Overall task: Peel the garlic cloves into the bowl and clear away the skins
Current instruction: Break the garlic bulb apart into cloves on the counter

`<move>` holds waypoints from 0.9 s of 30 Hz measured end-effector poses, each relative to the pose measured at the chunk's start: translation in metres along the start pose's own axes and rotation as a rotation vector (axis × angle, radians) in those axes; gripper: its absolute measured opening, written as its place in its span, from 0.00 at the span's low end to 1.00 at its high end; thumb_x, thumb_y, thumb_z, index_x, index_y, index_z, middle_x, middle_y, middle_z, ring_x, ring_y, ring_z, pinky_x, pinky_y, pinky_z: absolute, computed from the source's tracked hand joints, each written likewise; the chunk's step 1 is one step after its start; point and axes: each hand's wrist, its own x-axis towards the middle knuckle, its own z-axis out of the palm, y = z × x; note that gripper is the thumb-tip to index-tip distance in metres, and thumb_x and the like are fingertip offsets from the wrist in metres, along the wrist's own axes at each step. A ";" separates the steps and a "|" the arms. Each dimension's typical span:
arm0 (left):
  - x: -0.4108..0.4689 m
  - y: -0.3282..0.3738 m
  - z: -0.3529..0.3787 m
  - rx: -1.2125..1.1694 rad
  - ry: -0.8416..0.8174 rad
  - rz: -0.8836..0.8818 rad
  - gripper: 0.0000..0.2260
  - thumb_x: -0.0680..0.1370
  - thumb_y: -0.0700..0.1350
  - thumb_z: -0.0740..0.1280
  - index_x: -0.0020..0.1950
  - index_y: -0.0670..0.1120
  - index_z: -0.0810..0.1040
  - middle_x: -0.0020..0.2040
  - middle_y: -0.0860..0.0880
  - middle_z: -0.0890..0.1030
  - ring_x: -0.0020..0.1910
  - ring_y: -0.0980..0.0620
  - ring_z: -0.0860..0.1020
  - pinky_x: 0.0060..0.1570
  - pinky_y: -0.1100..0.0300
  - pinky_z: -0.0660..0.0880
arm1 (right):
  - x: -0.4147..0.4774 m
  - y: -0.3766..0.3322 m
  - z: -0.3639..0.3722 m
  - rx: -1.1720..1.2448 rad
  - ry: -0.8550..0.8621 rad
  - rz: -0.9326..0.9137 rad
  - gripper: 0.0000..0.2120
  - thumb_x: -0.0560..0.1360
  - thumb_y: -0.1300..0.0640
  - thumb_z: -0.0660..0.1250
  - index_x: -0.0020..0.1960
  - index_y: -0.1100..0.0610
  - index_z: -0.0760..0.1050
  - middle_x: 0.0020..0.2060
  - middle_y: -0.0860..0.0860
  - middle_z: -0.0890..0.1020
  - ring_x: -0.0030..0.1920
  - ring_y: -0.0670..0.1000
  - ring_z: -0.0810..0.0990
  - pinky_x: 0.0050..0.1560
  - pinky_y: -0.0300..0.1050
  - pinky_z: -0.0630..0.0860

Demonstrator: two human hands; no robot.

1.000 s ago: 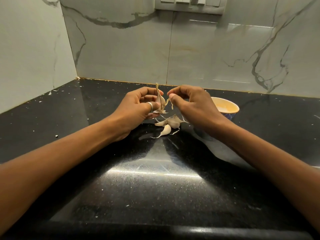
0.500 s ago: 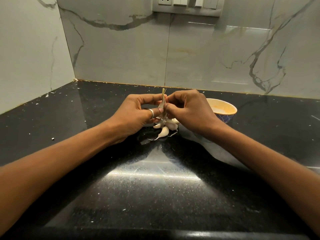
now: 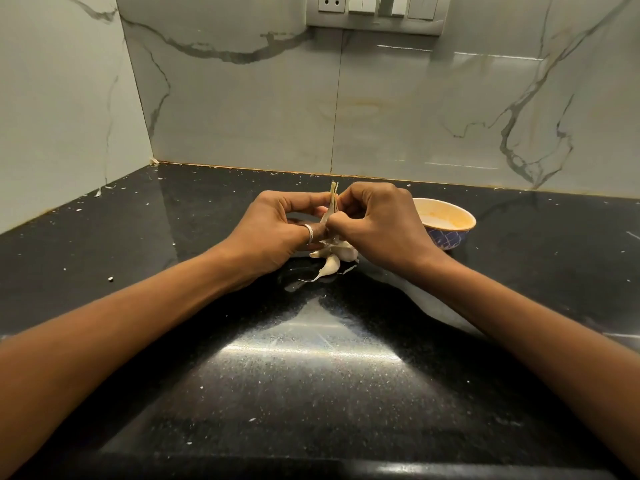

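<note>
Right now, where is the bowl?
In the head view, the bowl stands on the black counter, right of centre, just beyond the right hand.

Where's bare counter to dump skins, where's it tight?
Free: counter left of the left hand toward the side wall; near stretch before the loose cloves. Tight: under both hands, between right hand and bowl.

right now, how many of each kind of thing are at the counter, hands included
hands: 2, left hand and right hand
garlic piece pinched between both hands' fingers: 1
loose cloves on the counter: 3 showing, pile partly hidden by the hands
bowl: 1
ring on the left hand: 1
total: 8
</note>
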 end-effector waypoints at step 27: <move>0.008 -0.004 0.002 -0.098 0.066 -0.095 0.15 0.78 0.32 0.69 0.61 0.46 0.82 0.55 0.45 0.85 0.52 0.48 0.85 0.50 0.58 0.83 | 0.004 -0.002 -0.005 0.150 -0.011 0.128 0.09 0.76 0.63 0.68 0.48 0.51 0.83 0.42 0.49 0.86 0.45 0.50 0.86 0.54 0.55 0.83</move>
